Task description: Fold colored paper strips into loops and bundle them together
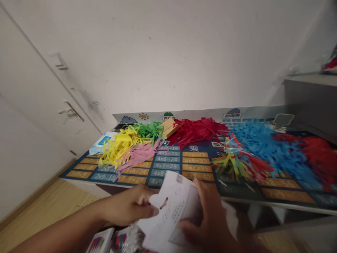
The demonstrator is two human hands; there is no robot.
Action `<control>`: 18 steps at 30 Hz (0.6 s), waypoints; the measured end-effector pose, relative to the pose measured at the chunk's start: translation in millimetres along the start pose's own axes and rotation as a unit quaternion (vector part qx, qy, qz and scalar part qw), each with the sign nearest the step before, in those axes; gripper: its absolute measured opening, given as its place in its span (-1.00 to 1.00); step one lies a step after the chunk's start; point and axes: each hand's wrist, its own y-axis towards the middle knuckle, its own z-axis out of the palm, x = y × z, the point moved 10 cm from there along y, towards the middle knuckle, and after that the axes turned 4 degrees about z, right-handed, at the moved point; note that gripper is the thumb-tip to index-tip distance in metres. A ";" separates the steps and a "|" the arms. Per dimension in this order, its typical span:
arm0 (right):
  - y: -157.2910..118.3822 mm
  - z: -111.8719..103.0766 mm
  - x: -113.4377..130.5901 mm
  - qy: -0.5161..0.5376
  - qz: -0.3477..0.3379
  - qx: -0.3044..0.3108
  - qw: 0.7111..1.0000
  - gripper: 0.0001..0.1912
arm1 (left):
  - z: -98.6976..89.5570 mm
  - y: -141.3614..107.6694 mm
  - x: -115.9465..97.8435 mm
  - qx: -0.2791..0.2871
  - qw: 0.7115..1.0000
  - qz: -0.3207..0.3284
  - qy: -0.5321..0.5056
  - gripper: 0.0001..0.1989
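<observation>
Between my hands is a white printed sheet [170, 203] of paper or thin card, tilted, with small text and a little picture on it. My left hand [131, 205] pinches its left edge, thumb on top and fingers curled. Around the right side wraps my right hand [210, 218], slightly blurred, with its thumb lying across the printed face. Below the sheet, crumpled clear plastic [134, 237] shows beside a white box [100, 240] with coloured shapes printed on it. The lower part of the sheet runs out of view.
On the table's multiplication-chart mat [168, 158] lie strip bundles: yellow [116, 147], green [150, 130], pink [139, 153], red [200, 130], blue [268, 144] and multicoloured [234, 163]. A small tan box [170, 128] sits among them. Behind is a wall; a door [52, 105] stands left.
</observation>
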 end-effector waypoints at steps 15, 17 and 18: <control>-1.4 -8.1 23.0 -0.021 -0.025 -0.150 0.988 -0.33 | -4.1 36.4 32.2 -0.070 0.986 -0.078 -0.131 -0.55; -3.9 -8.1 26.9 -0.047 -0.045 -0.146 0.987 -0.51 | -4.6 41.2 32.7 -0.061 0.987 -0.078 -0.124 -0.54; -4.7 -7.6 28.7 -0.064 -0.056 -0.142 0.986 -0.59 | -5.0 43.7 32.9 -0.059 0.987 -0.077 -0.129 -0.52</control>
